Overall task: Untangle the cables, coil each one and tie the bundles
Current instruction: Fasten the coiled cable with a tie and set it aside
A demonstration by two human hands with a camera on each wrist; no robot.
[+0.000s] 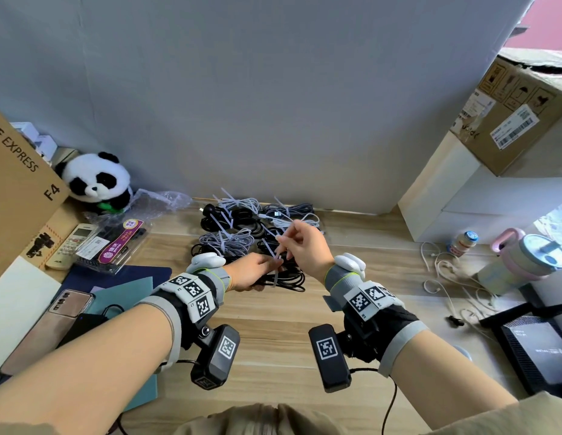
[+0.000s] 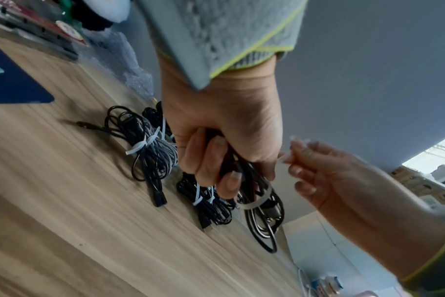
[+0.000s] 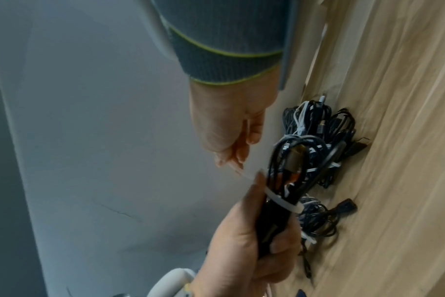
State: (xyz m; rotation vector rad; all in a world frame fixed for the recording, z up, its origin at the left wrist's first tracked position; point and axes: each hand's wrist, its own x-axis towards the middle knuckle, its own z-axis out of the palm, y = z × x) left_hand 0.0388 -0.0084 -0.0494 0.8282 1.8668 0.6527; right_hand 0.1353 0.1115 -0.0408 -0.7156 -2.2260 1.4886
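The left hand (image 1: 253,273) grips a coiled black cable (image 2: 263,219) just above the wooden surface (image 1: 273,324), fingers curled round the bundle. The right hand (image 1: 308,246), just beside it and higher, pinches the free end of a white zip tie (image 3: 280,201) looped round the coil. Behind both hands lie several tied bundles (image 1: 235,227), black and grey braided, each cinched with a white tie.

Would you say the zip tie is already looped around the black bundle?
Looped: the zip tie circles the black bundle, its tail pinched by the right hand.

Head view high, downward over desk; wrist views close, sharing cable bundles (image 2: 152,148).
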